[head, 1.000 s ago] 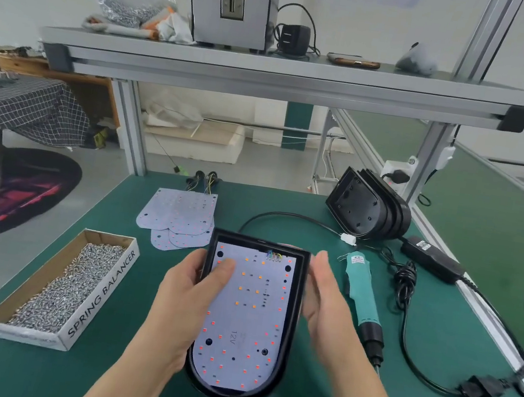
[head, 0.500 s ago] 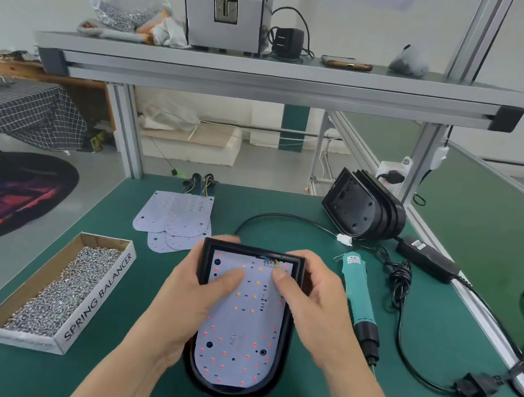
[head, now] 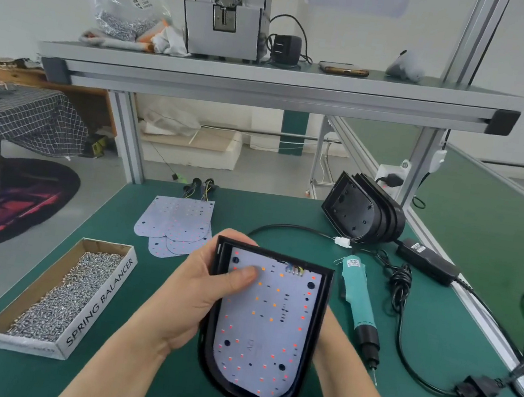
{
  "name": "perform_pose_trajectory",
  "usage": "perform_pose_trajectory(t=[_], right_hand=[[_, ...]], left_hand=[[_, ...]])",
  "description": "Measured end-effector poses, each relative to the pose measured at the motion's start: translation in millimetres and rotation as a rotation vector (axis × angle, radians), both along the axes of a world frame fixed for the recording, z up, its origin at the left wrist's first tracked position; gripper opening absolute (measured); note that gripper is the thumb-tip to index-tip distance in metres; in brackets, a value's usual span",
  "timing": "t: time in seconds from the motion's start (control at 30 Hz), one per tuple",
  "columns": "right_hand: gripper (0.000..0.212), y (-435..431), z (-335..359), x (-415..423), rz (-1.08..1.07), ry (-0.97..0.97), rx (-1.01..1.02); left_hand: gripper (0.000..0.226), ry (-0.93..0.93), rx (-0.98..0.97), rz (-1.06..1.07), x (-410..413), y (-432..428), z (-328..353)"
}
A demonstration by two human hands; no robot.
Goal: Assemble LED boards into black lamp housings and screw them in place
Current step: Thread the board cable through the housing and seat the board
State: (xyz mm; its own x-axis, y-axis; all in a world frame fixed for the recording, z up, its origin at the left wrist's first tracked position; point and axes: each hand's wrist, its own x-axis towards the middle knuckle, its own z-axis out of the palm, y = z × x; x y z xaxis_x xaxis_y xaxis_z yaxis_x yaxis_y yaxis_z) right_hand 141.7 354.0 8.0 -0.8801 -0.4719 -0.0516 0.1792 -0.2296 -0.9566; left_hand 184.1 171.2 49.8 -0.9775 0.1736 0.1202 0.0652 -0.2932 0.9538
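Observation:
A black lamp housing [head: 314,340] with a white LED board [head: 266,326] seated inside is lifted off the green bench and tilted toward me. My left hand [head: 193,296] grips its left edge, thumb pressing on the board's upper left. My right hand [head: 332,336] is mostly hidden behind the housing's right side, so its fingers do not show. A teal electric screwdriver [head: 360,306] lies just right of the housing. Spare LED boards [head: 176,223] lie fanned behind it. Empty black housings [head: 363,212] stand stacked at the back right.
A cardboard box of screws [head: 72,293] sits at the left. A black power adapter [head: 427,258] and its cable [head: 401,346] trail along the right side of the green bench [head: 114,379]. A metal shelf [head: 270,81] spans overhead.
The housing has been raised and tilted. My right hand has left the top of the board and gone behind the housing's right side. My left thumb stays on the board.

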Motion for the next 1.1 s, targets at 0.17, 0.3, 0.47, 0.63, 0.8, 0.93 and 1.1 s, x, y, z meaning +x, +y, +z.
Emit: perform_pose_trajectory(t=[0.17, 0.3, 0.47, 0.63, 0.8, 0.93, 1.1], right_hand=[[0.026, 17.3, -3.6, -8.0, 0.031, 0.086, -0.119], [0.024, 21.5, 8.5, -7.1, -0.076, 0.274, 0.092], [0.034, 16.1, 36.6, 2.7, -0.144, 0.460, 0.191], [0.033, -2.3, 49.2, 12.9, -0.070, 0.579, 0.437], [0.027, -26.9, 62.4, 20.7, -0.074, 0.888, 0.744], [0.018, -39.5, 63.5, 22.6, 0.006, 0.915, 0.786], [0.033, -44.7, 56.3, 27.6, -0.110, 0.911, 0.757]], left_hand=[[0.032, 0.030, -0.024, 0.116, -6.2, -18.4, 1.2], [0.022, 0.148, -0.165, 0.021, -10.4, -38.4, 0.6], [0.027, 0.096, -0.289, -0.031, -15.4, -54.7, -11.2], [0.076, 0.031, -0.480, 0.147, -14.2, -64.1, 0.5], [0.044, 0.250, -0.801, 0.150, 10.6, -55.2, 28.7], [0.045, 0.326, -1.010, 0.010, 18.0, -33.1, 15.6], [0.034, 0.309, -0.891, 0.059, 20.9, -38.1, 3.5]])
